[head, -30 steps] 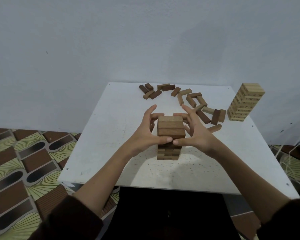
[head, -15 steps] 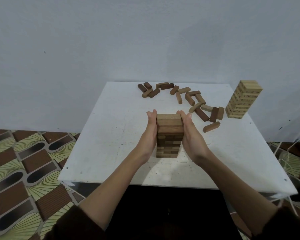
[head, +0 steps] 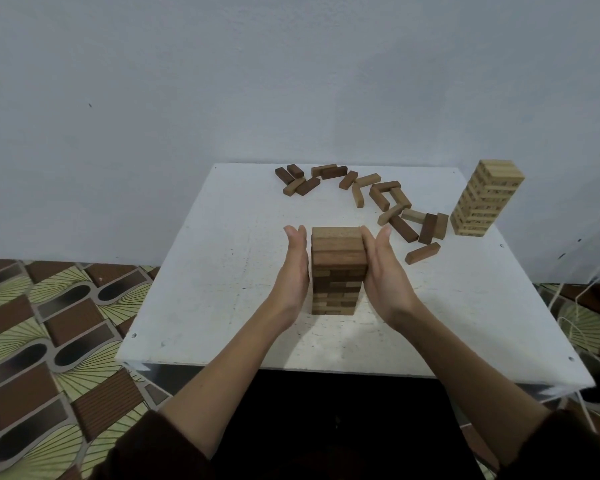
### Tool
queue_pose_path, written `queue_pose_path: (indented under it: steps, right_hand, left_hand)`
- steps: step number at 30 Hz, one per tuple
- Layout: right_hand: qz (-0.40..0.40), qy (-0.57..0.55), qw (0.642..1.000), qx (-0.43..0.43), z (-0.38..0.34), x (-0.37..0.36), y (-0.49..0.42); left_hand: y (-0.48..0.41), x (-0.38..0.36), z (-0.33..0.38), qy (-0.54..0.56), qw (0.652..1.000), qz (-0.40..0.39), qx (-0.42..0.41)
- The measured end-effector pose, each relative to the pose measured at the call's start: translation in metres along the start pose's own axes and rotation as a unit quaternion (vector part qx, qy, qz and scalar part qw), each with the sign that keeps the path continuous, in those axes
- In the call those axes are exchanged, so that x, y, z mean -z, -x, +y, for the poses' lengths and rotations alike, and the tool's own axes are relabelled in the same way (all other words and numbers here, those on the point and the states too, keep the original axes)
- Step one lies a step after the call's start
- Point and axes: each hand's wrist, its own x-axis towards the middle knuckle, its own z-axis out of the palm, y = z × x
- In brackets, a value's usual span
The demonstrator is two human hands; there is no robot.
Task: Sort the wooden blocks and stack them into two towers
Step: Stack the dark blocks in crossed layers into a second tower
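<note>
L hand [head: 293, 268] & R hand [head: 383, 271] upright, fingers straight, holding nothing, flanking brown tower [head: 338, 271].

Both forearms extend from the lower corners toward frame centre. The left grip [head: 293, 268] and right grip [head: 383, 271] stand edge-up, fingers straight, palms facing each other.

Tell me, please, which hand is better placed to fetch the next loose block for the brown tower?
The right hand, probably: the nearest loose block lies just beyond it, right of the brown tower, while the left hand would have to cross the tower.
</note>
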Motion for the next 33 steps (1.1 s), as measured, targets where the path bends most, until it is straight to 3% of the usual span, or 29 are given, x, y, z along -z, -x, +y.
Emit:
queue_pose_path:
  steps: [5,20,30,33]
  right_hand:
    - [-0.001,-0.041,0.996,-0.081,0.014,-0.001,-0.004]
    - [-0.015,-0.076,0.994,-0.083,0.025,-0.004,-0.008]
    - [-0.013,-0.062,0.994,-0.087,0.036,0.009,-0.017]
    - [0.012,-0.054,0.994,-0.096,0.041,0.021,-0.027]
  left_hand:
    - [0.004,0.004,-0.005,0.031,0.998,-0.016,0.057]
    - [0.0,-0.004,-0.014,0.054,0.996,-0.072,0.012]
    - [-0.006,0.007,-0.018,0.037,0.998,-0.048,0.036]
    - [-0.012,0.019,-0.017,0.033,0.998,-0.006,0.051]
